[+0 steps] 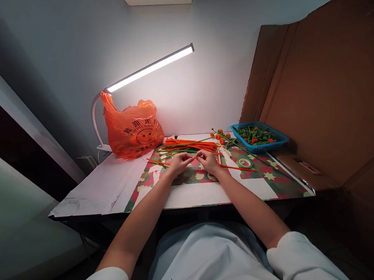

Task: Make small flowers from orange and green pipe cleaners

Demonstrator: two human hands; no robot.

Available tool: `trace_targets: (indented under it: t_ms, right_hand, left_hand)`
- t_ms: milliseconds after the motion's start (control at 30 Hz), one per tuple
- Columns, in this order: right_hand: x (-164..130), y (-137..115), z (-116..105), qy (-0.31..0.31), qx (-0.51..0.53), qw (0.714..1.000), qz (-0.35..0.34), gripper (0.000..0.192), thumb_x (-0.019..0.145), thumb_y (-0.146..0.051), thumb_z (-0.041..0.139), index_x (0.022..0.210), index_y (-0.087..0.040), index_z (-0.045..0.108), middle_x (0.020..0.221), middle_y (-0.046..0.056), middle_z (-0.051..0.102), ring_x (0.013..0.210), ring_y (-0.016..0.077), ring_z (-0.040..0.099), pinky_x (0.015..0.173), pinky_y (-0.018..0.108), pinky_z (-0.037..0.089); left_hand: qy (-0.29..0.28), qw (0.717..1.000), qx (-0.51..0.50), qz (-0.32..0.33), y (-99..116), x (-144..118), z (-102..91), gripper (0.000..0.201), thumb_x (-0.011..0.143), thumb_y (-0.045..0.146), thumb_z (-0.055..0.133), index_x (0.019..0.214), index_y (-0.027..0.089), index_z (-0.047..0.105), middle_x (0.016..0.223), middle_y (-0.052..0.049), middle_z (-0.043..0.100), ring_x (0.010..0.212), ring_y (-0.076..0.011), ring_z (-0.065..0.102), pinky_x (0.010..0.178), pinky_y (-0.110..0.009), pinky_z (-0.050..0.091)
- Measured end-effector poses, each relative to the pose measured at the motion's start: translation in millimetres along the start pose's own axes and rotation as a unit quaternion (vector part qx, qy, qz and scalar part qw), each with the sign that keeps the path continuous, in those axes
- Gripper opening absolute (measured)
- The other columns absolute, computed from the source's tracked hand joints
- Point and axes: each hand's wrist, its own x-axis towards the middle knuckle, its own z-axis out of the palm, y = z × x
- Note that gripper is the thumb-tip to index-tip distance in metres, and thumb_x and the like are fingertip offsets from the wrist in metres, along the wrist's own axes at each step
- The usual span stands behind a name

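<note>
My left hand (180, 162) and my right hand (207, 160) meet over the middle of the table, fingertips pinched close together. A bit of orange pipe cleaner shows between them. Orange strips (238, 168) stick out to the right of my right hand and also to the left of my left hand; whether they belong to the held piece I cannot tell. Just behind my hands lies a bundle of orange pipe cleaners (191, 144), with green ones (182, 149) along its near side. Orange pompom flowers on green stems (218, 136) lie behind my right hand.
A roll of green tape (245, 163) lies right of my hands on the camouflage-patterned sheet (270, 176). At the back right stands a blue basket (264, 148) of green stems and orange flowers. An orange plastic bag (132, 129) and a lit lamp (150, 68) stand left; cardboard (324, 81) rises at right.
</note>
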Motion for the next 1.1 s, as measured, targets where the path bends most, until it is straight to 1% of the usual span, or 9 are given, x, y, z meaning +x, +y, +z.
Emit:
trace_targets:
  t_ms: [100, 167, 233, 367, 533, 667, 800, 967, 1100]
  right_hand:
    - [-2, -7, 2, 0.034, -0.023, 0.998, -0.044, 0.014, 0.081, -0.022, 0.05, 0.082, -0.019, 0.064, 0.08, 0.002, 0.065, 0.072, 0.0144, 0.057, 0.065, 0.025, 0.041]
    - [-3, -10, 1, 0.025, -0.034, 0.998, -0.056, 0.015, 0.08, -0.021, 0.051, 0.082, -0.019, 0.065, 0.08, 0.003, 0.066, 0.072, 0.0144, 0.057, 0.065, 0.025, 0.041]
    - [-3, -12, -2, 0.009, -0.041, 0.998, -0.052, 0.014, 0.079, -0.022, 0.053, 0.079, -0.018, 0.066, 0.077, 0.003, 0.066, 0.069, 0.0139, 0.056, 0.063, 0.025, 0.04]
    - [-1, -12, -9, -0.009, -0.003, 1.0, 0.006, 0.02, 0.078, -0.03, 0.055, 0.069, -0.017, 0.067, 0.066, 0.002, 0.063, 0.062, 0.0128, 0.052, 0.057, 0.024, 0.038]
    - [3, -13, -14, -0.033, 0.035, 0.996, 0.079, 0.03, 0.071, -0.042, 0.063, 0.058, -0.015, 0.063, 0.057, 0.001, 0.057, 0.055, 0.0111, 0.046, 0.051, 0.024, 0.033]
    - [3, -12, -15, -0.06, 0.045, 0.992, 0.098, 0.03, 0.068, -0.043, 0.067, 0.062, -0.014, 0.066, 0.059, 0.001, 0.058, 0.054, 0.0108, 0.045, 0.05, 0.024, 0.033]
    - [1, -11, -14, -0.074, 0.021, 0.994, 0.071, 0.024, 0.069, -0.038, 0.069, 0.073, -0.015, 0.071, 0.066, 0.003, 0.064, 0.058, 0.0126, 0.051, 0.052, 0.024, 0.036]
    - [-2, -13, -10, -0.041, -0.097, 0.994, 0.0, 0.012, 0.077, -0.024, 0.064, 0.079, -0.018, 0.074, 0.073, 0.005, 0.07, 0.065, 0.0152, 0.058, 0.058, 0.025, 0.039]
    - [-1, -13, -9, -0.031, -0.178, 0.983, -0.037, 0.021, 0.079, -0.013, 0.058, 0.085, -0.022, 0.075, 0.086, 0.005, 0.073, 0.077, 0.0186, 0.063, 0.064, 0.027, 0.04]
  left_hand:
    - [0.004, 0.993, -0.1, -0.056, -1, 3, 0.1, 0.038, 0.068, 0.05, 0.07, 0.064, 0.015, 0.058, 0.056, 0.003, 0.051, 0.05, -0.0078, 0.041, 0.048, -0.021, 0.031]
    - [0.001, 0.992, -0.109, -0.066, 0, 2, -0.9, 0.038, 0.067, 0.05, 0.072, 0.063, 0.015, 0.059, 0.055, 0.003, 0.051, 0.049, -0.0076, 0.041, 0.047, -0.021, 0.031]
    - [0.002, 0.995, -0.079, -0.063, 3, -1, -1.9, 0.036, 0.069, 0.049, 0.071, 0.064, 0.015, 0.06, 0.054, 0.003, 0.051, 0.047, -0.0074, 0.04, 0.046, -0.021, 0.031]
    - [0.005, 1.0, 0.015, -0.008, 7, -5, -2.3, 0.028, 0.075, 0.042, 0.066, 0.066, 0.015, 0.061, 0.058, 0.001, 0.056, 0.05, -0.0088, 0.042, 0.048, -0.022, 0.032]
    - [0.024, 0.992, 0.102, 0.074, 4, -5, -1.4, 0.02, 0.078, 0.034, 0.063, 0.067, 0.016, 0.062, 0.063, 0.0, 0.06, 0.058, -0.0109, 0.048, 0.056, -0.023, 0.037]
    - [0.018, 0.989, 0.121, 0.086, 1, -4, -3.4, 0.019, 0.078, 0.033, 0.062, 0.068, 0.017, 0.062, 0.066, -0.001, 0.062, 0.061, -0.0117, 0.05, 0.059, -0.024, 0.037]
    - [0.007, 0.989, 0.132, 0.07, 2, -5, -5.5, 0.019, 0.078, 0.032, 0.061, 0.067, 0.017, 0.062, 0.066, -0.001, 0.062, 0.061, -0.0124, 0.051, 0.059, -0.024, 0.037]
    - [-0.002, 0.993, 0.111, 0.034, 5, -6, -5.8, 0.023, 0.077, 0.034, 0.061, 0.064, 0.016, 0.06, 0.061, -0.001, 0.059, 0.058, -0.0118, 0.048, 0.054, -0.023, 0.034]
    - [-0.019, 0.998, 0.053, -0.019, 9, -5, -7.0, 0.027, 0.078, 0.04, 0.059, 0.066, 0.015, 0.06, 0.057, 0.001, 0.053, 0.05, -0.0098, 0.042, 0.049, -0.022, 0.031]
